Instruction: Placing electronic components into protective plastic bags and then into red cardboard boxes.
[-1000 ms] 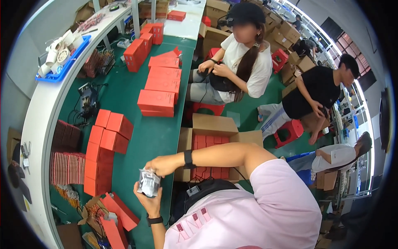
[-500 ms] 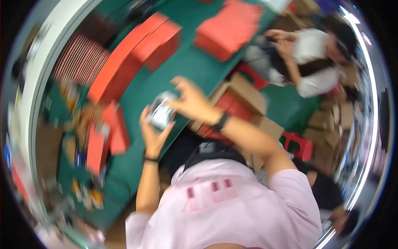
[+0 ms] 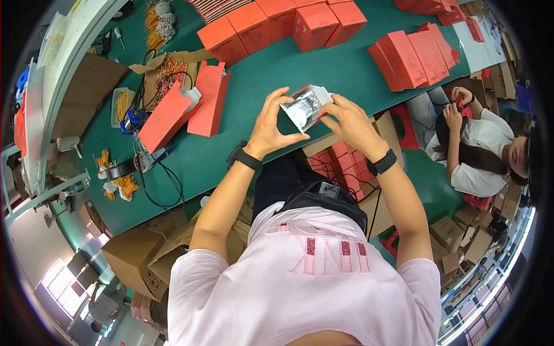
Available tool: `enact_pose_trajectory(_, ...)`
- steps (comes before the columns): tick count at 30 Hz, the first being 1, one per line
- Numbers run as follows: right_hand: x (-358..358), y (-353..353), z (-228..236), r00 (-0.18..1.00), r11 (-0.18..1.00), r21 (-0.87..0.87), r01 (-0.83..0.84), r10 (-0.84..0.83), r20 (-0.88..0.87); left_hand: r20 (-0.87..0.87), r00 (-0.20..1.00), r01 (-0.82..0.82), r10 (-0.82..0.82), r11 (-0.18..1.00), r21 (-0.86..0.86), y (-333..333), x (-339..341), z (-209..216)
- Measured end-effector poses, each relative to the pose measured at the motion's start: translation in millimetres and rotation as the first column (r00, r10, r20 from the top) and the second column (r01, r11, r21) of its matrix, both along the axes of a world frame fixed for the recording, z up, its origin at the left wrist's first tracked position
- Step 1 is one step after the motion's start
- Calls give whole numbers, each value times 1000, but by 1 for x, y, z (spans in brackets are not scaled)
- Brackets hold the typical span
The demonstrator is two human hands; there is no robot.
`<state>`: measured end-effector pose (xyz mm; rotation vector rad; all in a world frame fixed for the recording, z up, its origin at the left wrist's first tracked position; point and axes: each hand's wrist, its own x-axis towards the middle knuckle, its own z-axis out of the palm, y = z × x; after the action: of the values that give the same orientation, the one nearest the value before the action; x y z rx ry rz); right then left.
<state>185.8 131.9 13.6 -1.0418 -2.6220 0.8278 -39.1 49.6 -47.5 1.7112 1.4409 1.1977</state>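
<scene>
A small box with a shiny clear face [image 3: 303, 109] and a white end is held tilted over the table's near edge. My left hand [image 3: 268, 124] spans its left end, thumb at the lower corner and fingertips at the upper one, with a gap before the palm. My right hand [image 3: 349, 121] grips the white end, fingers bent over it. What lies inside the box is hard to make out. Left of my hands, a red carton with a raised end flap [image 3: 167, 115] leans beside another red carton [image 3: 209, 101] on the green table [image 3: 254, 86].
Red cartons [image 3: 248, 29] line the table's far side, and more [image 3: 410, 60] stand at right. Cables [image 3: 167, 179] and orange wire bundles [image 3: 124, 184] lie at left. An open brown box of red cartons [image 3: 346, 164] sits below the edge. A seated person [image 3: 473, 132] is at right.
The view has turned and sharpened. My right hand, raised with fingers loose at the box before, now grips its white end. My left hand's hold has shifted to the left end.
</scene>
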Motion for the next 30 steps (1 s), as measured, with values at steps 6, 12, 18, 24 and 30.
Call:
enact_pose_trajectory(6, 3, -8, -3, 997, 998, 51, -38, 41, -62, -42, 972, 224, -233, 962, -155, 29, -17, 25)
enact_pose_trajectory(12, 20, -20, -7, 996, 977, 196, -86, 91, -19, -206, 964, 123, -170, 968, -219, 30, 3, 15)
enact_pose_trajectory(18, -1, -16, -18, 919, 939, -93, 331, -343, -196, 43, 997, -64, 63, 998, 1, 24, 32, -12)
enact_pose_trajectory(24, -17, -27, -41, 822, 854, -297, 427, -504, -267, -166, 986, 43, -32, 997, 59, 12, 20, -21)
enact_pose_trajectory(30, -30, -39, -47, 854, 899, -41, 437, -428, -296, -235, 972, 30, -30, 1000, -4, 8, 27, -27)
